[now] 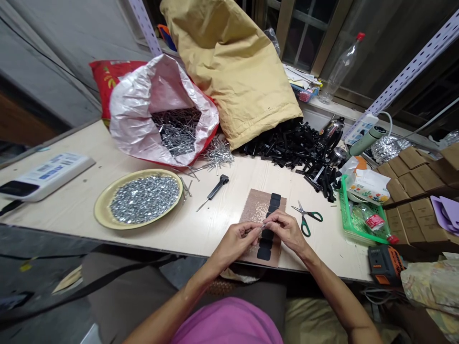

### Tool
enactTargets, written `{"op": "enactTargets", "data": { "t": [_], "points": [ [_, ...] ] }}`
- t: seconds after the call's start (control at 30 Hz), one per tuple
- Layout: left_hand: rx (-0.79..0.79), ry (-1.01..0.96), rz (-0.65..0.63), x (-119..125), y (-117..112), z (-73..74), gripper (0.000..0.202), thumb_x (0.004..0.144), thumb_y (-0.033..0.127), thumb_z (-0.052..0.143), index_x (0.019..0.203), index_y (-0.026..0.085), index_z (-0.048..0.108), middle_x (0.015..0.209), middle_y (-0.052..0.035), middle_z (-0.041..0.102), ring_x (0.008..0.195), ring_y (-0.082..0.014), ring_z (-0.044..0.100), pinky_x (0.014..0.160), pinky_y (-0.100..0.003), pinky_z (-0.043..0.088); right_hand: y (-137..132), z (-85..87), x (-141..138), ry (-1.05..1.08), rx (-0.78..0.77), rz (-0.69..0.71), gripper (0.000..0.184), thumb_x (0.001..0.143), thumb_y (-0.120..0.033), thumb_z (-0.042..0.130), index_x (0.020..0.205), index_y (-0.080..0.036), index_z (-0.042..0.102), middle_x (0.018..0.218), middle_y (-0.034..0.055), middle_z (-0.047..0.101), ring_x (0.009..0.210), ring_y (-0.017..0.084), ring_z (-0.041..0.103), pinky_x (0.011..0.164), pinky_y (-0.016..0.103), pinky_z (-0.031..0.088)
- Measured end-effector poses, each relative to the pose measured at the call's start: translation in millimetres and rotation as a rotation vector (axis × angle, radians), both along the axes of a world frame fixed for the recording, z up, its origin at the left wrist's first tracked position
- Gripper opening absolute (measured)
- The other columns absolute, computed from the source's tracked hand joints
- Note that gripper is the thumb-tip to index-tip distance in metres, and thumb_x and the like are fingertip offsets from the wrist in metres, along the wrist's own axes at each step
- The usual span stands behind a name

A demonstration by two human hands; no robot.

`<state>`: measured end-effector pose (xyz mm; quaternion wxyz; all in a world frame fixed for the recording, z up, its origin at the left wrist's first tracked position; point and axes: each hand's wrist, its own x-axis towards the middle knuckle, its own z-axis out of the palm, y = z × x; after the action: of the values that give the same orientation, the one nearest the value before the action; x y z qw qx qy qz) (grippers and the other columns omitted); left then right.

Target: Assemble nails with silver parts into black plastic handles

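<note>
My left hand [237,237] and my right hand [285,228] meet over a brown board [256,208] at the table's front edge. Both are pinched together on a thin metal pin [258,226] between the fingertips. A column of black plastic pieces [271,204] lies on the board, partly hidden under my hands. One assembled black piece with a pin [215,190] lies on the table to the left of the board.
A yellow plate of small metal parts [141,198] sits left. Behind are a red-and-white bag of pins [168,119], a tan sack [233,62] and a heap of black plastic pieces [297,145]. Green scissors [306,217], a green basket [358,215] and cardboard boxes [412,181] lie right.
</note>
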<state>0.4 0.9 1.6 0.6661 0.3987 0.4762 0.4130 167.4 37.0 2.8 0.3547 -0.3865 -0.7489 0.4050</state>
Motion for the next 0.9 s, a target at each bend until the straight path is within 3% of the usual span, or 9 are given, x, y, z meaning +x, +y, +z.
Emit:
{"op": "enactTargets", "data": {
  "t": [0.1,0.27,0.53,0.63,0.73,0.8,0.9],
  "points": [
    [-0.161,-0.156,-0.082,-0.6,0.8,0.9,0.045,0.060,0.052,0.070,0.083,0.013,0.063,0.047,0.0083,0.044,0.034,-0.0010,0.020,0.035,-0.018,0.012,-3.3,-0.4,-4.4,0.004,0.092,-0.039,0.028,0.090,-0.038,0.050,0.079,-0.019,0.066,0.075,0.0033,0.064,0.072,0.014,0.060,0.068,0.026,0.048],
    [-0.113,-0.135,-0.026,0.9,0.6,2.4,0.051,0.059,0.054,0.071,0.085,0.012,0.062,0.046,0.0085,0.044,0.034,-0.0007,0.023,0.036,-0.018,0.011,-3.7,-4.7,-7.0,0.030,0.111,-0.094,0.034,0.090,-0.043,0.048,0.075,-0.019,0.066,0.073,0.0031,0.064,0.069,0.014,0.060,0.065,0.026,0.048],
    [-0.211,-0.246,-0.120,0.9,1.9,4.3,0.046,0.059,0.052,0.072,0.081,0.014,0.059,0.047,0.0096,0.043,0.032,0.0005,0.019,0.034,-0.016,0.011,-0.5,-1.4,-5.1,0.102,0.023,-0.049,0.028,0.086,-0.044,0.056,0.077,-0.020,0.068,0.070,0.0025,0.064,0.068,0.014,0.060,0.064,0.026,0.048],
    [-0.013,-0.084,0.042,5.1,-1.0,3.3,0.036,0.064,0.048,0.067,0.079,0.016,0.062,0.050,0.0054,0.049,0.038,-0.0045,0.036,0.036,-0.017,0.025,-2.0,-1.1,-8.6,0.099,0.079,-0.133,0.027,0.086,-0.042,0.056,0.076,-0.020,0.067,0.071,0.0026,0.064,0.069,0.014,0.059,0.064,0.027,0.048],
    [0.221,0.105,0.207,6.3,-3.7,1.1,0.028,0.066,0.042,0.066,0.077,0.016,0.064,0.061,-0.0003,0.059,0.059,-0.0118,0.055,0.048,-0.020,0.040,-1.8,-2.4,-8.4,0.059,0.118,-0.146,0.025,0.087,-0.040,0.055,0.077,-0.020,0.067,0.074,0.0032,0.064,0.071,0.015,0.060,0.066,0.027,0.048],
    [0.140,0.066,0.106,4.7,-3.7,-1.2,0.030,0.068,0.044,0.063,0.079,0.016,0.064,0.057,0.0016,0.055,0.048,-0.0092,0.049,0.042,-0.020,0.035,-0.4,-3.6,-6.1,0.059,0.091,-0.093,0.026,0.087,-0.040,0.055,0.077,-0.020,0.067,0.073,0.0031,0.064,0.070,0.014,0.060,0.065,0.027,0.048],
    [-0.043,-0.050,-0.074,2.1,-1.7,-4.0,0.035,0.070,0.048,0.060,0.081,0.015,0.062,0.048,0.0068,0.046,0.034,-0.0039,0.028,0.034,-0.018,0.021,1.7,-5.3,-2.3,0.070,0.048,-0.034,0.028,0.086,-0.042,0.056,0.076,-0.019,0.067,0.071,0.0031,0.064,0.068,0.014,0.060,0.065,0.027,0.048]
  ]
}}
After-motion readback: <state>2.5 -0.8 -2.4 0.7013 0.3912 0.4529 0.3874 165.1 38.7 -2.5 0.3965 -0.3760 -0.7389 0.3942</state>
